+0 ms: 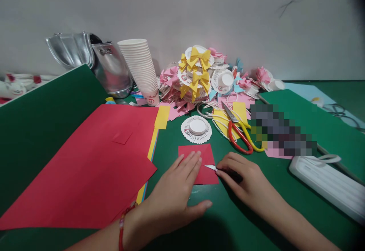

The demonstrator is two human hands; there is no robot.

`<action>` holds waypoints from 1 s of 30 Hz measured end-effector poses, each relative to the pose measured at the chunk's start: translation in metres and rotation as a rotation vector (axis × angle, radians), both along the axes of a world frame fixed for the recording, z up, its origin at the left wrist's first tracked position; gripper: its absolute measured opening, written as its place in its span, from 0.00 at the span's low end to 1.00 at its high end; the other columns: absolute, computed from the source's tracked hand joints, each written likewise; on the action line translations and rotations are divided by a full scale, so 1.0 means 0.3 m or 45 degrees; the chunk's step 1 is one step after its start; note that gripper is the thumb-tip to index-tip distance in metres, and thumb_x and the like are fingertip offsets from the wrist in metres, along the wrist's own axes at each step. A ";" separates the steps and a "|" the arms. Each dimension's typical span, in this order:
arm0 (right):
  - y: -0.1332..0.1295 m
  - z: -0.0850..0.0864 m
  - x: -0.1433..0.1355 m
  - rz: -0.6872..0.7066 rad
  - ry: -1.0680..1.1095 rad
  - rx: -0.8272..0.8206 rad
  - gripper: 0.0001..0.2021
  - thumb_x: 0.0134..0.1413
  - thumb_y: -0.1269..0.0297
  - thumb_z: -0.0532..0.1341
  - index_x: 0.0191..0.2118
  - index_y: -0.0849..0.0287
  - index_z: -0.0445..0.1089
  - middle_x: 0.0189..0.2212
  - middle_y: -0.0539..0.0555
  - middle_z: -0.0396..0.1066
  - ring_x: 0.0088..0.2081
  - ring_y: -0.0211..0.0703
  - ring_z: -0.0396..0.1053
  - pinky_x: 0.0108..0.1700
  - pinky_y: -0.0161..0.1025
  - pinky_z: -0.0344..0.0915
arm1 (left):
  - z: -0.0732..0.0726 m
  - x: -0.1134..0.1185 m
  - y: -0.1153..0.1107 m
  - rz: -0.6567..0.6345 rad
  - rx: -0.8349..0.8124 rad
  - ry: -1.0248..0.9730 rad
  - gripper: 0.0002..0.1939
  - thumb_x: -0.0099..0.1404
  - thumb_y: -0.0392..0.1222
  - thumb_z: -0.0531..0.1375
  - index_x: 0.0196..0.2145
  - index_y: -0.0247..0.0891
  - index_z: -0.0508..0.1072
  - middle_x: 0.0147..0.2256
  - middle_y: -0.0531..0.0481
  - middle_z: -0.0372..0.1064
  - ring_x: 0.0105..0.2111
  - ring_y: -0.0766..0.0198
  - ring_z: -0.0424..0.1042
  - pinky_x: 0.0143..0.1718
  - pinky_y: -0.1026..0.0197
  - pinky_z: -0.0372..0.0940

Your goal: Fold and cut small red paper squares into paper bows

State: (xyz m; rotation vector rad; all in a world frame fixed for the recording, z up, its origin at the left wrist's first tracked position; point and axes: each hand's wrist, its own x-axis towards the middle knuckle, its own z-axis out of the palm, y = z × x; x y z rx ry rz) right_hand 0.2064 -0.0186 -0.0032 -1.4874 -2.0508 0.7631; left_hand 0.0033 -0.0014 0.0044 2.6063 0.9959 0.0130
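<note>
A small red paper square (205,151) with crease lines lies on the green tabletop in front of me. My left hand (179,186) rests flat on its left part, fingers stretched out and thumb apart, a red beaded bracelet at the wrist. At the right edge of the square, my right hand (242,173) pinches the paper between thumb and fingers. A pointed white sliver (211,167) shows at those fingertips; whether it is the paper's underside I cannot tell. Just beyond the square sits a paper-cup hat (196,127) with a fringed white brim.
Large red sheets (85,167) spread at left. Red-handled scissors (239,137) lie right of centre, near a white power strip (327,182). Behind stand stacked paper cups (138,67), a silver bag (111,65) and a pile of little hats with yellow bows (199,80).
</note>
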 end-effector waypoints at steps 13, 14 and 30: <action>-0.007 0.000 -0.011 0.010 0.016 -0.002 0.07 0.56 0.72 0.53 0.32 0.60 0.68 0.30 0.53 0.65 0.33 0.39 0.64 0.35 0.38 0.63 | 0.007 0.000 -0.003 0.018 -0.032 0.019 0.39 0.59 0.57 0.52 0.60 0.27 0.50 0.61 0.37 0.43 0.60 0.50 0.43 0.59 0.48 0.46; -0.008 0.000 -0.012 0.009 0.016 -0.001 0.07 0.56 0.72 0.53 0.32 0.60 0.68 0.30 0.53 0.65 0.32 0.39 0.64 0.35 0.38 0.63 | 0.008 0.001 -0.003 0.018 -0.034 0.016 0.39 0.59 0.57 0.52 0.60 0.27 0.49 0.61 0.38 0.43 0.60 0.50 0.43 0.59 0.48 0.46; -0.012 0.004 -0.017 0.014 -0.011 0.056 0.08 0.55 0.73 0.53 0.31 0.59 0.68 0.30 0.54 0.66 0.31 0.40 0.66 0.34 0.37 0.65 | 0.002 -0.001 -0.005 0.015 0.019 -0.060 0.38 0.59 0.54 0.54 0.59 0.26 0.51 0.60 0.35 0.47 0.60 0.49 0.46 0.58 0.47 0.48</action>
